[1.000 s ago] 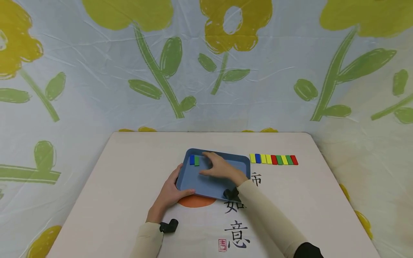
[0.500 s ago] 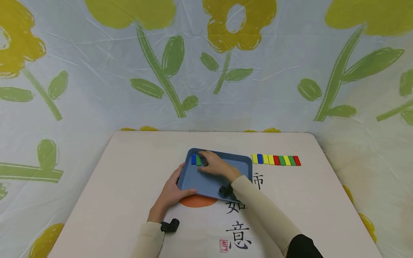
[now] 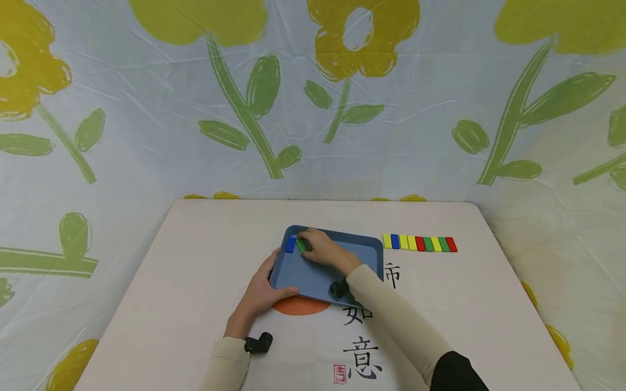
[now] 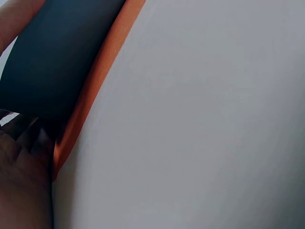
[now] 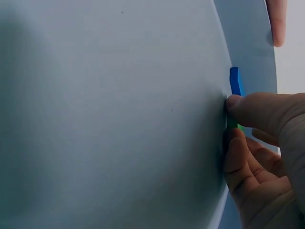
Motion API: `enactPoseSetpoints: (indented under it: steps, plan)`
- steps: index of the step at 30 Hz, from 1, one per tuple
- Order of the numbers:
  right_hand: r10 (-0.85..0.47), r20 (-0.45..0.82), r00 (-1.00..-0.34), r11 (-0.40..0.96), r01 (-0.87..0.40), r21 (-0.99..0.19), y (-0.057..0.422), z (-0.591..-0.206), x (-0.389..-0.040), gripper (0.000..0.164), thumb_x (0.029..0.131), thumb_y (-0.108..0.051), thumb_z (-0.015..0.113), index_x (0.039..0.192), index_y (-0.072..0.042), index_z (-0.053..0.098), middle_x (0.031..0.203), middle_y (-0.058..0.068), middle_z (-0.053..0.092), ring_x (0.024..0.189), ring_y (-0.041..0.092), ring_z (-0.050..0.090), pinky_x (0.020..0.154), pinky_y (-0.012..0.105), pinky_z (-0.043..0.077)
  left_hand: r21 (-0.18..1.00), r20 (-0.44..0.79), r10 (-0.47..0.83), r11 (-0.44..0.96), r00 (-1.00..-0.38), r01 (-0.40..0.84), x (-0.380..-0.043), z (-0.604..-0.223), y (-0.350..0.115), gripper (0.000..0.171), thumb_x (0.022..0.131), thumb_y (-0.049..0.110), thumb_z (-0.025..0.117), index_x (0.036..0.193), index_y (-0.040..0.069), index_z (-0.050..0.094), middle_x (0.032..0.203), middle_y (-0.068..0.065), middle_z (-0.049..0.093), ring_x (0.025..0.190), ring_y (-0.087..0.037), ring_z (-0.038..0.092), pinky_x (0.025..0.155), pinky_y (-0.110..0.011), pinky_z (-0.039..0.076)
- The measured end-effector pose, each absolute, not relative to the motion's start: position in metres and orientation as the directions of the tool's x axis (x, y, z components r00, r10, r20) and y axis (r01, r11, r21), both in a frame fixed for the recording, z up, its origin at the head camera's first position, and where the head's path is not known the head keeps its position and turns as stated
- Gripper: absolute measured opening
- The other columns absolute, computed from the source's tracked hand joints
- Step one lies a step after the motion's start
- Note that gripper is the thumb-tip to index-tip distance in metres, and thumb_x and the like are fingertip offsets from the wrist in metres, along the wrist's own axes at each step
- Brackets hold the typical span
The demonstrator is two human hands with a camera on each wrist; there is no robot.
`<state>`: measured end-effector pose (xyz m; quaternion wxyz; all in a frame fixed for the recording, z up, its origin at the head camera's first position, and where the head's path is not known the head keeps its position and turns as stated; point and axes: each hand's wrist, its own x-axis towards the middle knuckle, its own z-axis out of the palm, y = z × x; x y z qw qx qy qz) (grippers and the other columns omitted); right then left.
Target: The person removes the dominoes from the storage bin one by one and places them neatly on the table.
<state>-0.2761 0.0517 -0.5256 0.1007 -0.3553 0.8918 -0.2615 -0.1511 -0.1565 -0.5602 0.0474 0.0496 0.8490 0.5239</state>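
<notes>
A shallow blue tray (image 3: pixel 303 277) lies at a slight angle near the middle of the table. My left hand (image 3: pixel 259 290) grips its near left corner, thumb along the front rim and fingers at the left side; in the left wrist view the fingers (image 4: pixel 28 133) reach behind the tray wall. Inside the tray, my right hand (image 3: pixel 330 251) pinches a small green tile (image 3: pixel 301 245) between thumb and fingertips. That tile is tilted, its top end near a blue tile (image 3: pixel 290 245) at the tray's left side. The right wrist view shows the blue tile (image 5: pixel 235 81) just past the thumb.
Right of the tray, a row of several yellow, blue, red and green tiles (image 3: pixel 420 244) lies side by side. The pale table mat (image 3: pixel 274 358) bears black characters (image 3: pixel 363 358), a red seal and an orange disc (image 3: pixel 300 306) partly under the tray. A flowered cloth hangs behind.
My right hand has moved left inside the tray and its spread fingers have closed on the green tile, which now leans. The blue tile has turned slightly. My left hand keeps its grip.
</notes>
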Motion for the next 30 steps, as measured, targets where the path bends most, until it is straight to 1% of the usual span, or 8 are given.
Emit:
enactPoseSetpoints:
  steps: [6,13,19,26,30]
  plan:
    - [-0.677,-0.011,-0.736,0.628,-0.569,-0.53,0.052,-0.528,-0.277,0.053,0.095,-0.018,0.076,0.141,0.002,0.058,0.133,0.018,0.063,0.088,0.016,0.06,0.079,0.032,0.054,0.893,-0.04,0.132,0.45,-0.99,0.023,-0.15,-0.559,-0.155,0.114,0.076,0.042,0.091,0.166,0.026,0.023,0.168,-0.003,0.031,0.152,-0.032,0.035,0.119,-0.062,0.033]
    - [-0.667,-0.012,-0.745,0.621,-0.547,-0.562,0.059,-0.523,-0.275,0.055,0.094,-0.02,0.077,0.142,0.0,0.059,0.133,0.016,0.062,0.088,0.014,0.059,0.077,0.029,0.053,0.89,-0.048,0.129,0.456,-0.99,0.016,-0.15,-0.56,-0.155,0.113,0.076,0.044,0.091,0.165,0.03,0.023,0.168,-0.002,0.031,0.152,-0.032,0.035,0.119,-0.062,0.034]
    - [-0.655,0.002,-0.756,0.604,-0.525,-0.6,0.071,-0.513,-0.271,0.054,0.093,-0.019,0.076,0.141,-0.001,0.059,0.126,0.014,0.062,0.086,0.014,0.059,0.075,0.028,0.053,0.887,-0.039,0.128,0.462,-0.991,0.025,-0.15,-0.561,-0.157,0.114,0.076,0.047,0.091,0.165,0.031,0.023,0.168,-0.002,0.03,0.152,-0.032,0.035,0.119,-0.062,0.033]
    - [-0.643,-0.009,-0.766,0.604,-0.5,-0.621,0.089,-0.499,-0.269,0.054,0.094,-0.019,0.076,0.142,0.0,0.058,0.13,0.014,0.061,0.096,0.017,0.066,0.081,0.03,0.058,0.891,-0.043,0.128,0.453,-0.991,0.02,-0.149,-0.559,-0.156,0.114,0.075,0.046,0.091,0.165,0.031,0.023,0.168,-0.003,0.03,0.153,-0.033,0.033,0.119,-0.063,0.033]
    - [-0.626,-0.011,-0.779,0.617,-0.487,-0.618,0.103,-0.492,-0.269,0.055,0.094,-0.017,0.076,0.142,0.001,0.058,0.132,0.015,0.06,0.098,0.02,0.067,0.082,0.032,0.059,0.888,-0.052,0.127,0.459,-0.991,0.012,-0.147,-0.556,-0.156,0.114,0.075,0.046,0.091,0.165,0.03,0.022,0.169,-0.004,0.028,0.154,-0.033,0.031,0.119,-0.063,0.032]
